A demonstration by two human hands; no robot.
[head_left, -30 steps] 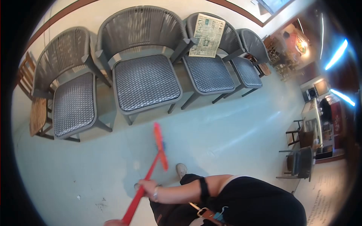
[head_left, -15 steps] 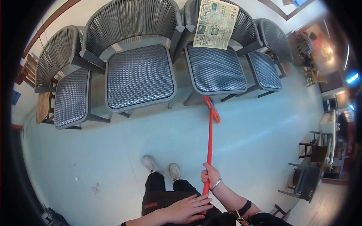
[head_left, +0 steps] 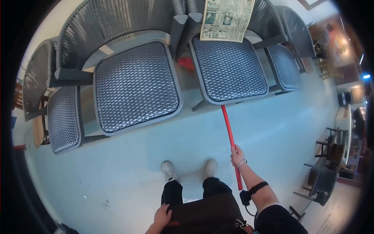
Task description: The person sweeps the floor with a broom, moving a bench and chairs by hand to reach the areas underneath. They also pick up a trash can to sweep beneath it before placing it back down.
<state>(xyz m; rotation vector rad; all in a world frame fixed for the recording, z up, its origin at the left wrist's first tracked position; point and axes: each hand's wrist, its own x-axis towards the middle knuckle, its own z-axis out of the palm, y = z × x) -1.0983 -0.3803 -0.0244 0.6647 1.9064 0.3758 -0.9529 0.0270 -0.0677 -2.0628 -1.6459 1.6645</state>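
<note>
In the head view my right hand [head_left: 237, 156] is closed round the red handle of a long broom [head_left: 228, 124]. The handle slants up and away beneath the front of a grey woven chair [head_left: 230, 72]. That seat hides part of the broom; a red piece [head_left: 187, 63], which looks like its head, shows between two chairs. My left hand [head_left: 161, 215] rests at the left edge of a dark brown bag or apron [head_left: 202, 212] over my lap. Its fingers are slightly bent, and it is off the handle. A printed newspaper-like sheet [head_left: 226, 21] leans on the chair's backrest.
Another wide woven chair [head_left: 136, 85] stands to the left, with further ones at far left [head_left: 64, 121] and far right [head_left: 284, 66]. My shoes [head_left: 170, 171] are on the pale floor [head_left: 128, 163]. Dark chairs [head_left: 321, 185] and a lit counter area lie along the right side.
The broom has gone farther forward, its head passing under the chair. My right hand moved forward with it. My left hand left the handle's end for the left side of my lap. My feet moved apart.
</note>
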